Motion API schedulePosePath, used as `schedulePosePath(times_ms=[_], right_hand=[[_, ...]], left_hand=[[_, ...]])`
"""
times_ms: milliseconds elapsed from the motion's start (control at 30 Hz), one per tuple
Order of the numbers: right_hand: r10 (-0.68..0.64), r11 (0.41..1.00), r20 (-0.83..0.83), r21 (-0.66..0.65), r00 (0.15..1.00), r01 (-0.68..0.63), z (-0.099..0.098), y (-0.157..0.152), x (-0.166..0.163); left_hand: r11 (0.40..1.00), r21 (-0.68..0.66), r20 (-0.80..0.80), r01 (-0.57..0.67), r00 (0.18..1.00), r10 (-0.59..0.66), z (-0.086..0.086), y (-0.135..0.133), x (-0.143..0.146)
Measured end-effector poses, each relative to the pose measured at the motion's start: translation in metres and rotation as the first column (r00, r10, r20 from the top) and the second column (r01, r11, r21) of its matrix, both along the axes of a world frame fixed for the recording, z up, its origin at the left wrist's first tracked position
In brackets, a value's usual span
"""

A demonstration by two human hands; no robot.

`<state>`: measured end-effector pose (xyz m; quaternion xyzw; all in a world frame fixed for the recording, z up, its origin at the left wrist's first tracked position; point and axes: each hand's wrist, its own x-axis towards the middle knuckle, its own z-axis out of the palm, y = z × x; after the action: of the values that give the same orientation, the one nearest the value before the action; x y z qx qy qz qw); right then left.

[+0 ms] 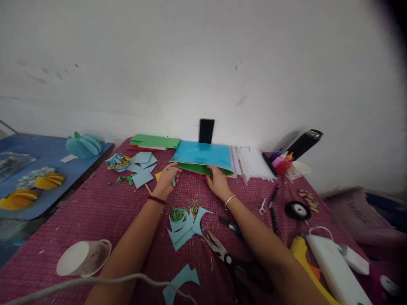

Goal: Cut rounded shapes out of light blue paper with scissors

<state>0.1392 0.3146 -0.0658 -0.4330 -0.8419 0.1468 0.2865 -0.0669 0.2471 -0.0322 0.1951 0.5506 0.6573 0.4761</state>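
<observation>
My left hand [167, 181] is curled around a small piece of light blue paper [174, 178], just in front of a stack of coloured sheets. My right hand [217, 182] lies on the front edge of that stack, touching the green sheet [197, 168] under the blue top sheet [203, 153]. Its fingers look closed on the sheet's edge. Light blue paper offcuts [184, 226] and green and orange shreds [182, 210] lie between my forearms. Scissors [219, 248] rest under my right forearm.
On the red checked tablecloth [95, 212] are a tipped paper cup [83, 257], green and red sheets [154, 142], white paper [251, 163], a dark phone [206, 130] against the wall, a black flask [305, 143], tape roll [297, 209], pens, glue gun [302, 254]. Paper fruit sit on a blue table [41, 156] at left.
</observation>
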Motion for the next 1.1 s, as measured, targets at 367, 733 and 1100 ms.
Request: schedulePosePath(times_ms=[367,733,1100], right_hand=[[0.013,1.000,0.013,-0.006,1.000,-0.013,0.003,-0.002,0.001],[0.009,1.000,0.031,-0.009,0.999,-0.009,0.005,-0.003,0.001],[0.066,0.997,0.107,0.029,0.992,-0.069,0.002,-0.004,0.005]], left_hand=[[0.993,-0.030,0.018,0.114,0.993,-0.114,0.012,0.016,0.000],[0.935,0.004,0.327,0.355,0.883,-0.337,0.014,0.030,0.008],[0.928,0.079,0.412,0.364,0.836,-0.363,0.017,0.042,0.006]])
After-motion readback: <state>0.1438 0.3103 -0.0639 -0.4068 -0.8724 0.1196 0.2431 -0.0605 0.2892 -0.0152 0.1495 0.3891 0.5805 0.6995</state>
